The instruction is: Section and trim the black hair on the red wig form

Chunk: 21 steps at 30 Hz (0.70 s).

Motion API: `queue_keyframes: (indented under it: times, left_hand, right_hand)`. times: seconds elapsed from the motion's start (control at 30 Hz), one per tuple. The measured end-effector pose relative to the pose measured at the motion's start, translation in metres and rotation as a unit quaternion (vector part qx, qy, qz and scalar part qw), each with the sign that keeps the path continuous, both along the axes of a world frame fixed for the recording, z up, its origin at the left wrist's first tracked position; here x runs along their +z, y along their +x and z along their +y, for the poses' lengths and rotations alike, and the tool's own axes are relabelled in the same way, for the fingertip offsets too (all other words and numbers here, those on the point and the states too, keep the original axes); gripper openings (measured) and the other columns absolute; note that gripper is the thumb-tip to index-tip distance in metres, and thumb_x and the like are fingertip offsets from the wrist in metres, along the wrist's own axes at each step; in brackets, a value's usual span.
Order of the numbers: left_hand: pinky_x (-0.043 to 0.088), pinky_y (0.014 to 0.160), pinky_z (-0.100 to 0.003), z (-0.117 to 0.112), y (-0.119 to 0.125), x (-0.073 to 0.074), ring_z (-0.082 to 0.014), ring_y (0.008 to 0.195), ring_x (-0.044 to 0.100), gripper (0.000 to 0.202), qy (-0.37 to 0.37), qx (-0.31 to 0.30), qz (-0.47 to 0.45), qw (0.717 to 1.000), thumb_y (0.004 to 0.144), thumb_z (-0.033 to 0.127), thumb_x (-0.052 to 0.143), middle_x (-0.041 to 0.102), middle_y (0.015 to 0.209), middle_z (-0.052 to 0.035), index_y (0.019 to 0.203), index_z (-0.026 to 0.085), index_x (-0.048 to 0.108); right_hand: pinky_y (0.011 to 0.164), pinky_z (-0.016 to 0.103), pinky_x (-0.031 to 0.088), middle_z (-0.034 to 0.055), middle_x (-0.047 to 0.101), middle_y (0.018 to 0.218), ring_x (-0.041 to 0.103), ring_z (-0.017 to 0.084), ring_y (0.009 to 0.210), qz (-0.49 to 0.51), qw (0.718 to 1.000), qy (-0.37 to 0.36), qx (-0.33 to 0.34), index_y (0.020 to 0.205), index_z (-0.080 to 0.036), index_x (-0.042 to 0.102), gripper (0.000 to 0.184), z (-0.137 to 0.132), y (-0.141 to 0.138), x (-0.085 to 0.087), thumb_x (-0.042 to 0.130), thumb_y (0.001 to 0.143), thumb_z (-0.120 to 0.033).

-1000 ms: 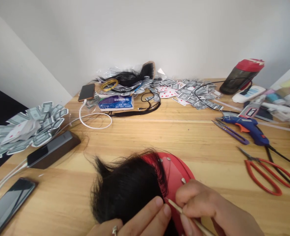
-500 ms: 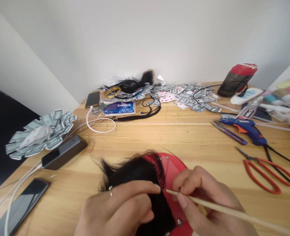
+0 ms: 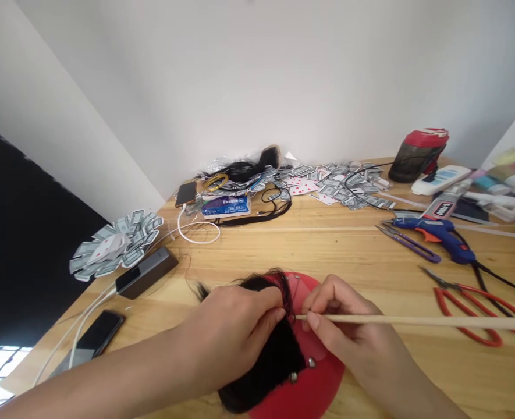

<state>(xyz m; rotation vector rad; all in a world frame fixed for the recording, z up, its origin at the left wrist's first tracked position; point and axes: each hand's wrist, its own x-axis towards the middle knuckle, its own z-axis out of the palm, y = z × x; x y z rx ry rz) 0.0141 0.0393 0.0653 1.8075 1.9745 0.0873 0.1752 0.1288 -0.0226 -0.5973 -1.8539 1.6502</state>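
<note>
On a rounded red form (image 3: pixel 316 393) lies a patch of black hair (image 3: pixel 279 355), its edge fixed with silver pins along the lower right. My left hand (image 3: pixel 235 326) is closed in a pinch at the hair's edge, thumb against forefinger; what lies between them looks like strands of hair, too fine to make out fully. Between thumb and fingers, my right hand (image 3: pixel 348 331) grips a thin wooden stick (image 3: pixel 397 319), held almost level. The stick's tip is close to the left fingertips, over the border of hair and red form.
Red-handled scissors (image 3: pixel 466 288), a blue glue gun (image 3: pixel 443 233) and purple snips (image 3: pixel 408 243) lie right. Phones, a dark box-shaped device (image 3: pixel 148 273) and white cables are left. Playing cards (image 3: pixel 303 186), a blue packet (image 3: pixel 226 206) and a dark bottle (image 3: pixel 416 160) line the back.
My left hand has turned and gone from loosely curled fingers to a pinch at the hair's edge. The wooden stick has swung from slanting to nearly level. The view has shifted slightly.
</note>
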Motion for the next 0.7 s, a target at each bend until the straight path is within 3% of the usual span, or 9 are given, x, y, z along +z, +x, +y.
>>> queue_keyframes:
  times: [0.3, 0.53, 0.7]
  left_hand:
    - [0.033, 0.049, -0.025, 0.000, 0.004, 0.007, -0.0194, 0.058, 0.066, 0.018, 0.012, -0.111, 0.163, 0.980, 0.094, 0.014, 0.045, 0.067, 0.069, -0.0005, 0.078, 0.021, 0.051]
    - [0.022, 0.039, -0.030, 0.000, 0.008, 0.009, -0.0203, 0.048, 0.062, 0.019, 0.031, -0.184, 0.248, 0.951, 0.083, 0.004, 0.050, 0.065, 0.065, 0.0019, 0.081, 0.022, 0.054]
    - [0.021, 0.040, -0.031, -0.005, 0.012, 0.003, -0.0191, 0.047, 0.058, 0.014, 0.080, -0.241, 0.297, 0.920, 0.082, 0.007, 0.055, 0.063, 0.067, 0.0005, 0.083, 0.021, 0.055]
  right_hand:
    - [0.049, 0.022, 0.029, -0.0058, 0.045, 0.061, 0.039, 0.011, 0.053, 0.004, 0.999, -0.032, 0.016, 0.073, -0.021, 0.049, 0.021, 0.001, -0.002, 0.003, 0.058, 0.089, -0.031]
    - [0.049, 0.022, 0.027, -0.0076, 0.042, 0.063, 0.035, 0.010, 0.054, 0.047, 0.996, -0.065, 0.040, 0.079, -0.022, 0.048, 0.019, 0.002, -0.003, -0.003, 0.056, 0.094, -0.031]
    - [0.048, 0.021, 0.027, -0.0077, 0.044, 0.063, 0.036, 0.010, 0.053, 0.057, 0.993, -0.092, 0.046, 0.082, -0.022, 0.049, 0.020, 0.002, -0.005, -0.006, 0.057, 0.095, -0.035]
